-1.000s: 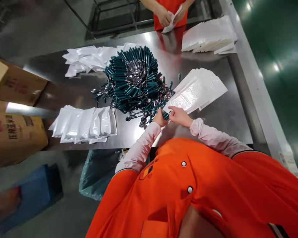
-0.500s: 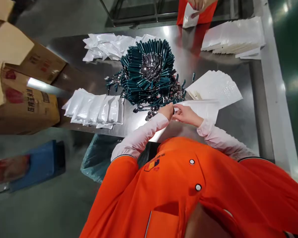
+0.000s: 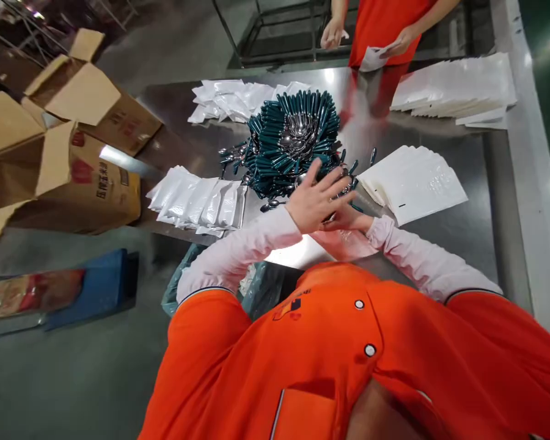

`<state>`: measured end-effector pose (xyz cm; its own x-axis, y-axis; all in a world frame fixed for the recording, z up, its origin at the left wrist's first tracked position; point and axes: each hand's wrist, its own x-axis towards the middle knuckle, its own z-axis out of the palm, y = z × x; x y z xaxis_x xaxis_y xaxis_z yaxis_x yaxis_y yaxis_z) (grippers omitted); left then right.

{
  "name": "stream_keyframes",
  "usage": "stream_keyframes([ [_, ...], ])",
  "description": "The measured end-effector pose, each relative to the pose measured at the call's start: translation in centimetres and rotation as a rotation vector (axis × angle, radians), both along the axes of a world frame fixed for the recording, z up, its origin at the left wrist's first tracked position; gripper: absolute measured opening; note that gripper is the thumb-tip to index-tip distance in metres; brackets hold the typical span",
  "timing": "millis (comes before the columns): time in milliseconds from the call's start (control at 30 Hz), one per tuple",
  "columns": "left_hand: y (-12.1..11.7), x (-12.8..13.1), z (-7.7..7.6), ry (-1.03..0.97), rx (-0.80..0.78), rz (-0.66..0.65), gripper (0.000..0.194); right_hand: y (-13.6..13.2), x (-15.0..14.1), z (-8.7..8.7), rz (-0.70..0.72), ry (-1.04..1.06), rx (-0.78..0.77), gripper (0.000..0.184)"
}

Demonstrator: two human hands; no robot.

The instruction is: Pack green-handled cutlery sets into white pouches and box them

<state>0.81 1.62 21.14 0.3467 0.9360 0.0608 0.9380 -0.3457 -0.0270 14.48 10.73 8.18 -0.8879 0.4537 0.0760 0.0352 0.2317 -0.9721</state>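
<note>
My left hand (image 3: 316,198) is raised with its fingers spread, at the near edge of a big round pile of teal-handled metal spoons (image 3: 293,137) on the steel table (image 3: 440,238). My right hand (image 3: 351,220) lies just beneath it, and its fingers are hidden by the left hand. A thin see-through pouch (image 3: 346,244) lies on the table under my right wrist. A fanned stack of empty white pouches (image 3: 417,180) sits just right of my hands.
Filled white pouches (image 3: 201,201) lie in a row on the left, with more (image 3: 242,98) farther back. Another pouch stack (image 3: 458,85) is at the far right. A co-worker in orange (image 3: 385,24) stands across the table. Open cardboard boxes (image 3: 96,177) stand left.
My left hand let go of the pouch, lifted and spread its fingers over my right hand. The pouch came down near the table edge. The view shifted right.
</note>
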Motion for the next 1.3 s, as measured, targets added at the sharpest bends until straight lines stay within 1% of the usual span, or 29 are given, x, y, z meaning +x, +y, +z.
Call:
stream_keyframes([
  [33,0.0,-1.1,0.9,-0.045,0.039,0.064,0.076,-0.5,0.1,-0.2,0.016,0.000,-0.008,0.043],
  [67,0.2,-2.2,1.4,-0.109,0.043,0.134,0.079,-0.9,0.2,-0.3,0.024,-0.003,-0.016,0.048],
  [100,0.3,-3.2,1.4,-0.191,0.011,0.183,0.075,-1.3,0.4,-0.4,0.014,-0.005,-0.023,0.052],
  [133,0.5,-4.0,0.8,-0.286,-0.053,0.195,0.068,-1.8,0.5,-0.6,-0.023,-0.003,-0.024,0.056],
  [167,0.5,-4.5,-0.3,-0.381,-0.140,0.170,0.063,-2.2,0.7,-0.9,-0.080,0.003,-0.024,0.058],
  [200,0.4,-4.9,-1.7,-0.465,-0.229,0.120,0.060,-2.7,0.9,-1.3,-0.140,0.013,-0.027,0.060],
  [267,-0.4,-4.8,-5.2,-0.602,-0.357,0.036,0.058,-3.6,1.3,-2.3,-0.222,0.042,-0.069,0.064],
  [300,-1.1,-4.6,-6.9,-0.664,-0.398,0.029,0.058,-4.0,1.7,-2.8,-0.232,0.052,-0.102,0.065],
  [333,-1.7,-4.4,-8.4,-0.721,-0.430,0.051,0.060,-4.4,2.0,-3.5,-0.223,0.056,-0.138,0.066],
  [367,-2.4,-4.2,-9.6,-0.764,-0.459,0.102,0.061,-4.6,2.5,-4.1,-0.205,0.057,-0.172,0.068],
  [400,-3.0,-4.1,-10.6,-0.782,-0.492,0.172,0.060,-4.8,2.9,-4.7,-0.192,0.054,-0.202,0.068],
  [467,-3.6,-4.0,-11.6,-0.749,-0.551,0.326,0.047,-4.8,3.8,-5.6,-0.212,0.039,-0.241,0.067],
  [500,-3.7,-4.0,-11.8,-0.720,-0.549,0.392,0.039,-4.7,4.1,-6.0,-0.241,0.026,-0.255,0.064],
  [533,-3.7,-4.0,-11.9,-0.696,-0.503,0.445,0.032,-4.6,4.3,-6.4,-0.276,0.012,-0.267,0.061],
  [600,-3.4,-3.6,-11.8,-0.668,-0.289,0.495,0.027,-4.3,4.5,-6.9,-0.348,-0.001,-0.271,0.057],
  [667,-3.0,-2.6,-11.8,-0.631,-0.039,0.441,0.025,-4.1,4.2,-7.2,-0.424,0.029,-0.245,0.057],
  [700,-2.8,-1.9,-12.0,-0.604,0.037,0.379,0.023,-4.1,3.9,-7.3,-0.462,0.054,-0.226,0.057],
  [767,-2.3,-0.3,-12.5,-0.557,0.079,0.257,0.019,-4.3,3.5,-7.3,-0.510,0.084,-0.186,0.052],
  [800,-2.0,0.4,-12.9,-0.544,0.079,0.229,0.018,-4.4,3.4,-7.3,-0.515,0.080,-0.170,0.048],
  [833,-1.8,1.1,-13.2,-0.537,0.081,0.230,0.017,-4.6,3.3,-7.2,-0.510,0.067,-0.159,0.044],
  [900,-1.5,2.2,-13.6,-0.541,0.088,0.276,0.017,-4.8,3.4,-7.0,-0.481,0.031,-0.144,0.038],
  [967,-1.3,2.8,-13.6,-0.569,0.081,0.305,0.018,-5.0,3.5,-6.8,-0.455,0.009,-0.138,0.037],
  [1033,-1.2,2.6,-13.3,-0.635,0.083,0.322,0.019,-4.9,3.7,-6.5,-0.448,-0.011,-0.141,0.040],
  [1067,-1.2,2.0,-13.0,-0.707,0.104,0.351,0.022,-4.8,3.7,-6.5,-0.451,-0.024,-0.147,0.042],
  [1100,-1.2,1.0,-12.6,-0.818,0.144,0.413,0.025,-4.7,3.7,-6.4,-0.455,-0.035,-0.159,0.044],
  [1133,-1.2,-0.5,-12.2,-0.962,0.195,0.510,0.030,-4.6,3.7,-6.4,-0.459,-0.042,-0.174,0.045],
  [1233,-2.1,-6.5,-10.8,-1.416,0.349,0.947,0.043,-4.1,3.9,-6.7,-0.490,-0.062,-0.207,0.051],
  [1267,-2.6,-8.3,-10.5,-1.503,0.376,1.078,0.046,-3.9,4.1,-6.9,-0.505,-0.073,-0.211,0.054],
  [1300,-3.2,-9.7,-10.4,-1.537,0.386,1.145,0.047,-3.7,4.3,-7.0,-0.515,-0.086,-0.213,0.056],
])
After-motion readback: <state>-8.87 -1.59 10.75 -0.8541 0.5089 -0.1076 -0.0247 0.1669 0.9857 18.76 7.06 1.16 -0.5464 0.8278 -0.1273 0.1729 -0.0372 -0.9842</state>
